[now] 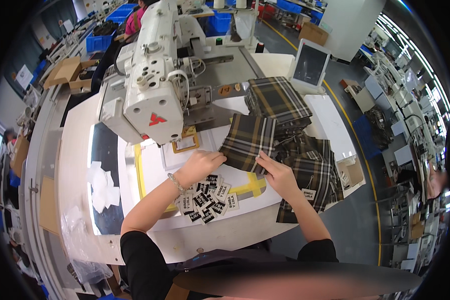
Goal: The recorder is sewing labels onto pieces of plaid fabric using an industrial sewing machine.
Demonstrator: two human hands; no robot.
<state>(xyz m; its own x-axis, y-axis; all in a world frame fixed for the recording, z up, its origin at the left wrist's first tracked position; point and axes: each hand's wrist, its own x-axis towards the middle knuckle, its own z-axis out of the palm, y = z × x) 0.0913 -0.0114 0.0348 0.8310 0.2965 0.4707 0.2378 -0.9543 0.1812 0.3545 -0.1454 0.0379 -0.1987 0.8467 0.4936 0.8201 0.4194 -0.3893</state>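
Note:
My left hand [205,164] pinches the lower left of a dark olive plaid fabric piece [246,141]; my right hand [276,175] holds its lower right edge. It lies just right of a white sewing machine [152,107] with a yellow frame [185,145] on the white work surface below. A pile of small black and white labels [205,200] lies by my left forearm. Right of my hands are loose plaid pieces [312,175], one with a white label on it, and behind them a neater plaid stack [275,97].
A small screen [309,66] stands at the back right, a cardboard box [349,171] at the right table edge. White scraps [104,187] lie left. Blue bins [97,42] and cardboard [65,75] are farther back. A co-worker in pink [133,24] sits beyond the machine.

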